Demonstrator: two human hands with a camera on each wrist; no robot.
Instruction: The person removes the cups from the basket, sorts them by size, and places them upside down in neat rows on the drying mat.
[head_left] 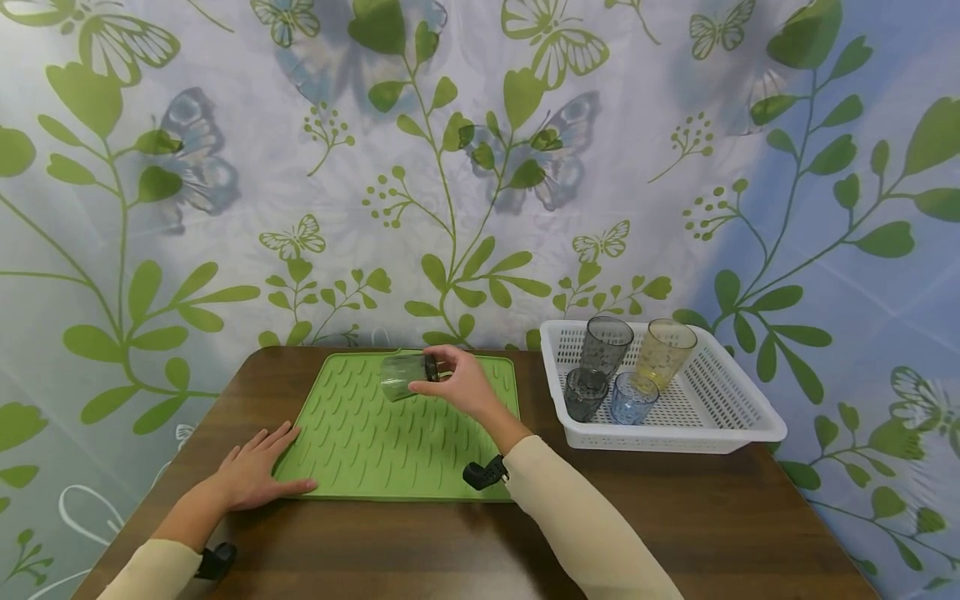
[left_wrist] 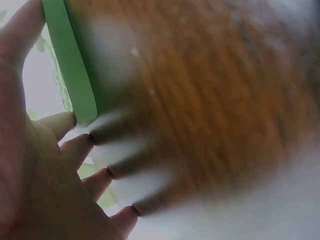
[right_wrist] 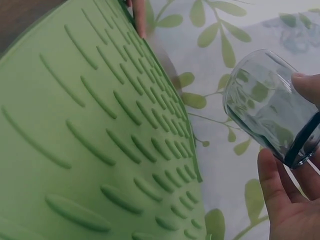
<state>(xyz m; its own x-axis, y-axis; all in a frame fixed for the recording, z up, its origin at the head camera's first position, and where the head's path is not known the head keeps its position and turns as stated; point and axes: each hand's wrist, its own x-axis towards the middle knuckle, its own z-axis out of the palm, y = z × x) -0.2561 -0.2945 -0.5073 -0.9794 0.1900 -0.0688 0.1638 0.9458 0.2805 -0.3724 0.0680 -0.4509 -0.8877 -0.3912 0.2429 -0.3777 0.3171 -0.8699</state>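
Note:
Above the green ridged drying mat [head_left: 352, 458], my right hand [head_left: 467, 385] holds a clear grey-tinted drinking glass [head_left: 403, 377] tilted on its side, its mouth facing left. In the right wrist view, thumb and fingers grip the glass [right_wrist: 267, 107] near its dark base, apart from the mat [right_wrist: 90, 135]. My left hand [head_left: 251, 471] rests with spread, straight fingers at the mat's left edge, its thumb along the front left corner. The left wrist view shows the left hand [left_wrist: 55, 170] beside the mat's green edge [left_wrist: 70, 60].
A white perforated plastic basket [head_left: 675, 440] stands to the right on the brown wooden table [head_left: 360, 550]. In it are a tall dark glass [head_left: 606, 346], a tall yellow glass [head_left: 664, 350], a short dark glass [head_left: 585, 393] and a short blue glass [head_left: 634, 400]. A patterned curtain [head_left: 480, 208] hangs behind.

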